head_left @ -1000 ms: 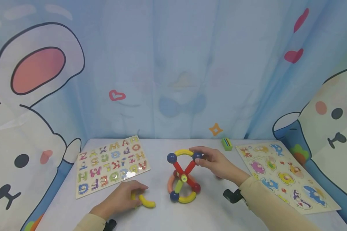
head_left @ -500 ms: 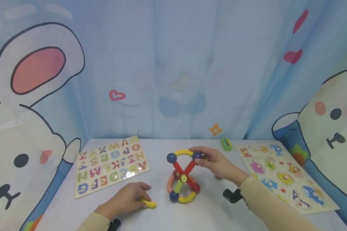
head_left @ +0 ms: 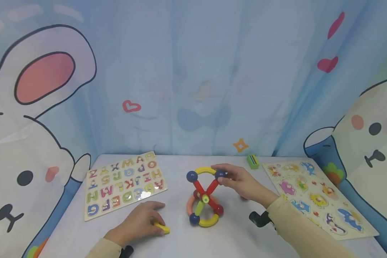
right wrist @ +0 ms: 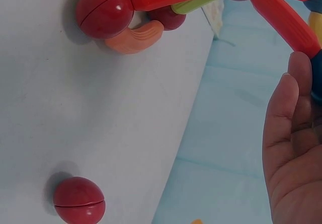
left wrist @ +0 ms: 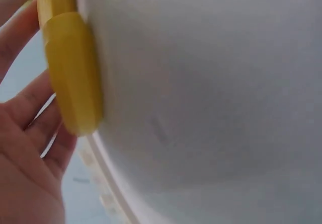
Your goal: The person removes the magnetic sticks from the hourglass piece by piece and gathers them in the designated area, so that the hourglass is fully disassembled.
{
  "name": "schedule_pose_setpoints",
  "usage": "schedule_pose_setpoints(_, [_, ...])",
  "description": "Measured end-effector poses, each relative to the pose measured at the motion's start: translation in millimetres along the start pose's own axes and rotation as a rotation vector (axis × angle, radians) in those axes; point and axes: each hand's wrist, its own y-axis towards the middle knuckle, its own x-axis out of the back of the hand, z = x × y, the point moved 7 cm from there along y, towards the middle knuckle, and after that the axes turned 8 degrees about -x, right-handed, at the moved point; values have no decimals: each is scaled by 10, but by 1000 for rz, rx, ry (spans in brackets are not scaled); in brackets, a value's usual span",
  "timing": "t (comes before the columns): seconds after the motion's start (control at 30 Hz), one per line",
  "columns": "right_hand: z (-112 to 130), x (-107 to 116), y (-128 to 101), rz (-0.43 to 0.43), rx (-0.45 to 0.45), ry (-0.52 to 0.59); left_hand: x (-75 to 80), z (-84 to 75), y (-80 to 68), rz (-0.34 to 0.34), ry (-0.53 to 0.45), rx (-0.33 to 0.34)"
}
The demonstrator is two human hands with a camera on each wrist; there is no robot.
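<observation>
White counter [head_left: 232, 240] extending beneath the hands [head_left: 141, 221] [head_left: 243, 182]; its far edge meets a pale blue curtain [head_left: 200, 64] with soft vertical folds. Printed on the fabric: to the left of the hands, a large white rabbit [head_left: 32, 150]; to their right, a second white animal [head_left: 380, 107]; beyond them, an outlined heart [head_left: 131, 106] and an orange star [head_left: 237, 145]. Illumination is diffuse, casting faint shadows on the counter.

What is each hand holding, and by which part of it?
The right hand holds the ball-and-stick toy by its top-right blue ball. The left hand holds a yellow piece, one end poking out; the exact grip is hidden.
</observation>
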Motion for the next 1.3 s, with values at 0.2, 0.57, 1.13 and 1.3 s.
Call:
schedule_pose_setpoints(0.2, [-9, -5, 7, 5, 5, 15, 63, 33, -44, 70, -67, 33])
schedule_pose_setpoints(0.57, [0, 9, -7, -4, 2, 25, 387, -300, 244, -65, -159, 28])
schedule_pose_setpoints(1.13, [-121, -248, -163, -11, -126, 281, 420, -875, 1024, -161, -487, -55])
schedule_pose_setpoints(1.3, [-153, -410, -339, -30, -241, 432, 415, -886, 1028, -166, -509, -54])
